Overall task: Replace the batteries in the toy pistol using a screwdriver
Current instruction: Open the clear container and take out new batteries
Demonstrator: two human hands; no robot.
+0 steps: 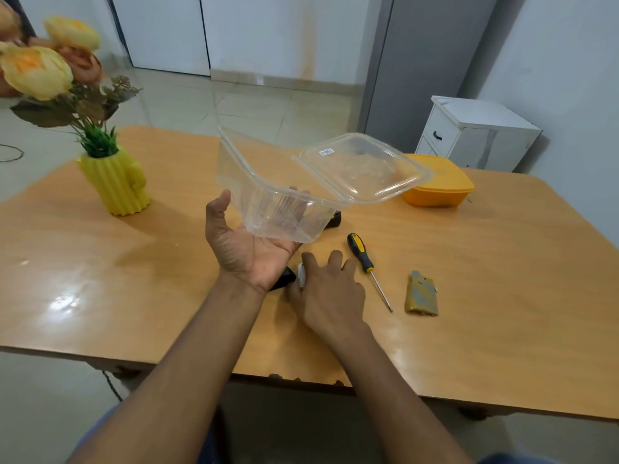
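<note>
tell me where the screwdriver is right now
In the head view the screwdriver lies flat on the wooden table, right of centre, between the right hand and the olive cover piece, untouched.
</note>
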